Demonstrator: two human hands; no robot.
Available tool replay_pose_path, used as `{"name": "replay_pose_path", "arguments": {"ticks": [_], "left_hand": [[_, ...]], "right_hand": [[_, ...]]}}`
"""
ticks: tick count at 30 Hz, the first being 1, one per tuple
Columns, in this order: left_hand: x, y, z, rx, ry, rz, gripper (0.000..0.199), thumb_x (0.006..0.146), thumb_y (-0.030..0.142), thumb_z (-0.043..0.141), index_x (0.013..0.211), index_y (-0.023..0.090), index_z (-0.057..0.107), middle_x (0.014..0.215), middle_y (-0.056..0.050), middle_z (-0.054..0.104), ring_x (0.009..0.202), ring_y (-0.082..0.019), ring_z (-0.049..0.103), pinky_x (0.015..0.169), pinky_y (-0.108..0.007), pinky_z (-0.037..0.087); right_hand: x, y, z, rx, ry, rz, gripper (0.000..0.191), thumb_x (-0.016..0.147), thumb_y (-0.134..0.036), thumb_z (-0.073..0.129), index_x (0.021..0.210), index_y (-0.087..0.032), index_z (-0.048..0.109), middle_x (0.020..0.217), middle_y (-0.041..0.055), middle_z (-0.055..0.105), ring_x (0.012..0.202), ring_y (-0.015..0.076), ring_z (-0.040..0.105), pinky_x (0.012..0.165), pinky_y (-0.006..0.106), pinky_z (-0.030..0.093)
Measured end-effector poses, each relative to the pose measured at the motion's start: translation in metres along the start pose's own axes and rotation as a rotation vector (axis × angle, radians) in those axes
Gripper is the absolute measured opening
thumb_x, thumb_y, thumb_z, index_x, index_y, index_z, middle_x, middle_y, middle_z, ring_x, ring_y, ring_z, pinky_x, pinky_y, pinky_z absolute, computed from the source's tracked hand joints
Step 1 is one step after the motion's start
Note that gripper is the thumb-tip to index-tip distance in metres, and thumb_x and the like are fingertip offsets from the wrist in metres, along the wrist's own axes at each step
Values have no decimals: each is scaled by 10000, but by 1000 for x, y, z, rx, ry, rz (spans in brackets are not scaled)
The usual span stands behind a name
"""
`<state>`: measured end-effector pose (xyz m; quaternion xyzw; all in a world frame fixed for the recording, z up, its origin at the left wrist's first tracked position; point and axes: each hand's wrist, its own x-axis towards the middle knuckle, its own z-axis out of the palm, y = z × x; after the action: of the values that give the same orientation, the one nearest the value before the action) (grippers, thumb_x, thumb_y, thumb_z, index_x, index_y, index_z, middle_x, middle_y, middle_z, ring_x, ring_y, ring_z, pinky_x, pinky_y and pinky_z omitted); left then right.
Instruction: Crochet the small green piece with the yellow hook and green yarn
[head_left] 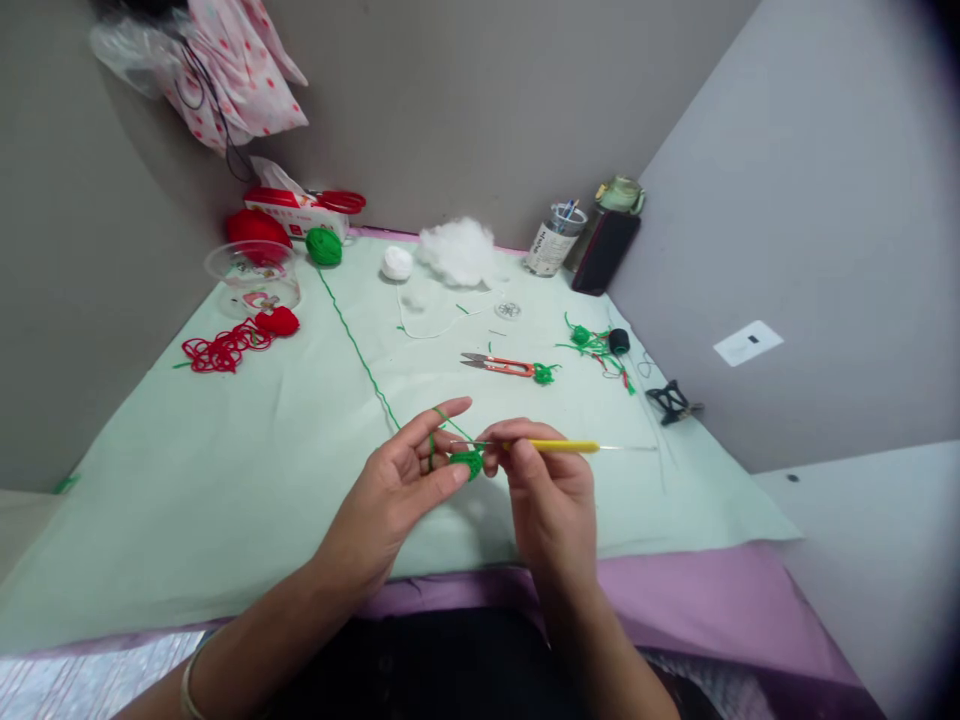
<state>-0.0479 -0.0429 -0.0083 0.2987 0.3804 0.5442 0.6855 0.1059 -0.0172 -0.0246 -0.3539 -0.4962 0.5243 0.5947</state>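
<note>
Between thumb and fingers, my left hand (401, 480) pinches a small green crochet piece (469, 462). Green yarn (352, 345) loops over its raised index finger and runs back to a green yarn ball (324, 246). My right hand (551, 490) grips a crochet hook (562, 446) by its yellow handle. The hook's metal tip points left and meets the green piece, though the exact stitch is too small to make out. Just beyond the hands lie orange-handled thread snips (499, 365) with a green scrap (545, 374) at their end.
At the left are a clear plastic tub (255, 285), tangled red yarn (225, 347) and a tissue box (285, 212) with red scissors (341, 202). White stuffing (459, 252) and a white yarn ball (397, 263) sit at the back. A pen can (553, 240), dark phone (606, 252) and green scraps (592, 340) stand or lie right.
</note>
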Motion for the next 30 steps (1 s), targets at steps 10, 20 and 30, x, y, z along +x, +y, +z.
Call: {"name": "replay_pose_path", "arguments": {"ticks": [10, 20, 30], "left_hand": [[-2, 3, -3, 98, 56, 33, 377, 883, 312, 868, 1254, 359, 821, 959, 7, 647, 963, -164, 575, 923, -288, 448], [-1, 1, -9, 404, 98, 175, 381, 921, 258, 805, 1287, 366, 795, 920, 23, 638, 855, -150, 544, 876, -291, 445], [-5, -3, -2, 561, 213, 348, 238, 875, 160, 794, 1071, 290, 830, 979, 25, 716, 760, -116, 538, 861, -274, 461]], "right_hand": [[4, -7, -2, 122, -18, 32, 213, 1020, -379, 699, 908, -232, 803, 848, 23, 745, 699, 130, 642, 684, 287, 541], [-7, -11, -10, -322, -142, -268, 227, 1094, -194, 539, 1077, -260, 756, 966, 20, 753, 832, 153, 677, 779, 316, 553], [-7, -5, -8, -673, -229, -739, 246, 1067, -119, 489, 1184, -216, 682, 972, 89, 776, 880, 212, 737, 706, 360, 619]]}}
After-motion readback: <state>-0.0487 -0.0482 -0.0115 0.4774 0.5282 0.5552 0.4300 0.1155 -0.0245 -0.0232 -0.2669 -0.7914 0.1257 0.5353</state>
